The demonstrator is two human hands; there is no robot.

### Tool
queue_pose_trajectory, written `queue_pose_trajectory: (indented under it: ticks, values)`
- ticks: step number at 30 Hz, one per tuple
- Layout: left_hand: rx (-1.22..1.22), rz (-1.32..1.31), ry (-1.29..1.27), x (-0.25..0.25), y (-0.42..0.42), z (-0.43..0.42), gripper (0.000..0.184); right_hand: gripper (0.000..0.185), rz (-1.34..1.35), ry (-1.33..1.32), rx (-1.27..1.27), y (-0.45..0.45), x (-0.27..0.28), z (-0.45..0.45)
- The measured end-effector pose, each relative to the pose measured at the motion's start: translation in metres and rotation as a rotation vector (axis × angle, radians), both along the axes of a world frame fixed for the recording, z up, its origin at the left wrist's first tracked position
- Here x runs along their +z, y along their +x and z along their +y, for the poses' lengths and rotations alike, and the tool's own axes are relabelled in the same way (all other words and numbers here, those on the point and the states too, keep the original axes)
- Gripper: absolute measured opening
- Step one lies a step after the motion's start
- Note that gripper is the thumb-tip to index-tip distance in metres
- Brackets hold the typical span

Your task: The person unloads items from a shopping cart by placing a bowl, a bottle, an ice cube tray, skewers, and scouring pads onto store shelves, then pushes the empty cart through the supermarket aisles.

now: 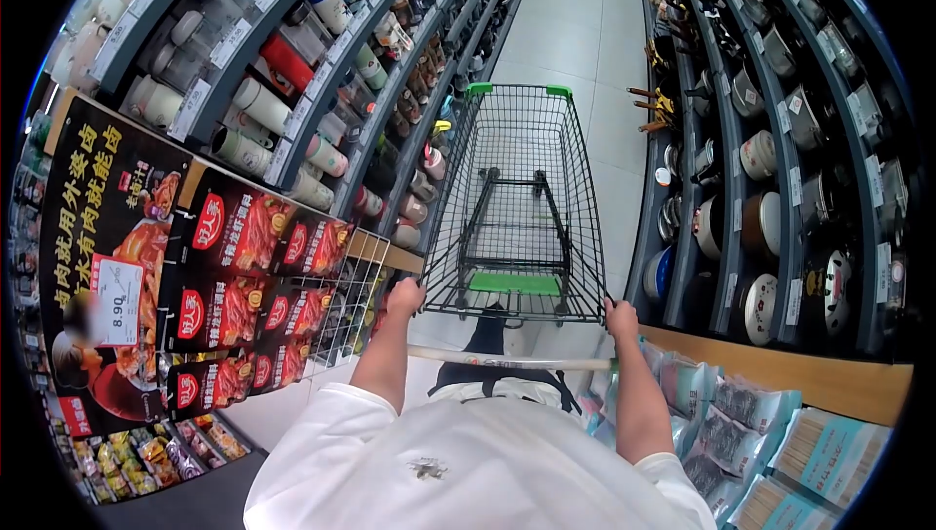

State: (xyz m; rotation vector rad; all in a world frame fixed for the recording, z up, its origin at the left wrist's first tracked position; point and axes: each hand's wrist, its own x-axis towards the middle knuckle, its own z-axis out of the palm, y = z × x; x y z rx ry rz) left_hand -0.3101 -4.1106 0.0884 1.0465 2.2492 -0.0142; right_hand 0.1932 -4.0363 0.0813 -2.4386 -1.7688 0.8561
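A wire shopping cart point(593, 228) with green corner caps stands in front of me, its basket bare down to the mesh. My left hand point(407, 296) is closed at the near left corner of the basket. At the near right corner, my right hand point(621, 317) is closed on the basket's edge, fingers partly hidden. The pale push handle point(507, 362) crosses in front of my body, nearer to me than both hands. A green panel point(514, 283) shows at the near end of the cart.
Shelves of cups and bottles point(261, 106) line the left side. Pots and pans point(760, 223) fill the right shelves. Red seasoning packets point(234, 306) hang on a rack close by my left arm. Bagged goods point(736, 413) lie near my right arm. A tiled aisle point(556, 33) runs ahead.
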Motion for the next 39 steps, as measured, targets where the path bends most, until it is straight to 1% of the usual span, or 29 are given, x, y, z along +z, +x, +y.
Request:
queue_pose_trajectory:
  ticks: [1, 5, 7, 10, 13, 16, 17, 19, 22, 25, 28, 29, 32, 33, 35, 38, 39]
  values:
    - [0.001, -0.004, -0.003, 0.0, -0.002, 0.006, 0.039, 0.047, -0.024, 0.026, 0.012, -0.003, 0.004, 0.006]
    - [0.003, 0.011, -0.024, -0.007, -0.01, 0.031, 0.046, 0.047, 0.007, -0.034, -0.037, -0.007, -0.002, 0.032]
    - [0.003, 0.027, -0.023, 0.002, -0.01, 0.045, 0.046, 0.047, 0.012, -0.054, -0.06, -0.011, -0.001, 0.043]
    - [0.006, 0.029, -0.034, 0.003, -0.014, 0.063, 0.046, 0.048, -0.052, 0.026, -0.008, -0.019, 0.005, 0.057]
    - [0.012, 0.02, -0.044, 0.003, -0.022, 0.083, 0.046, 0.05, -0.048, 0.037, 0.0, -0.021, -0.007, 0.075]
    - [0.013, 0.008, -0.051, 0.003, -0.028, 0.102, 0.044, 0.05, -0.014, 0.008, -0.025, -0.026, -0.008, 0.091]
    - [0.009, 0.009, -0.039, 0.0, -0.031, 0.107, 0.044, 0.049, 0.003, -0.041, -0.044, -0.028, -0.006, 0.098]
    - [0.009, -0.017, 0.008, -0.011, -0.038, 0.117, 0.042, 0.049, 0.036, -0.138, -0.083, -0.034, 0.002, 0.112]
    - [-0.014, -0.022, -0.007, -0.016, -0.047, 0.137, 0.042, 0.048, 0.044, -0.169, -0.118, -0.045, 0.016, 0.129]
    - [-0.011, -0.014, -0.017, -0.012, -0.051, 0.157, 0.041, 0.048, 0.036, -0.138, -0.095, -0.048, 0.011, 0.146]
    - [-0.041, 0.01, -0.021, -0.009, -0.055, 0.175, 0.041, 0.048, 0.075, -0.164, -0.126, -0.053, 0.012, 0.162]
    - [-0.056, 0.012, -0.018, -0.012, -0.058, 0.181, 0.041, 0.049, 0.06, -0.128, -0.107, -0.053, 0.007, 0.166]
    - [-0.062, 0.006, -0.024, -0.01, -0.062, 0.196, 0.04, 0.049, 0.082, -0.145, -0.124, -0.062, 0.02, 0.18]
    - [-0.053, 0.0, -0.029, -0.007, -0.063, 0.201, 0.04, 0.049, 0.133, -0.089, -0.102, -0.063, 0.018, 0.183]
    - [-0.04, -0.023, -0.028, 0.001, -0.065, 0.21, 0.041, 0.049, 0.134, -0.09, -0.112, -0.065, 0.016, 0.191]
    - [-0.049, -0.024, -0.022, -0.009, -0.073, 0.223, 0.042, 0.049, 0.124, -0.075, -0.104, -0.063, 0.006, 0.2]
    - [-0.047, -0.023, -0.024, -0.009, -0.074, 0.228, 0.042, 0.049, 0.129, -0.072, -0.107, -0.068, 0.013, 0.204]
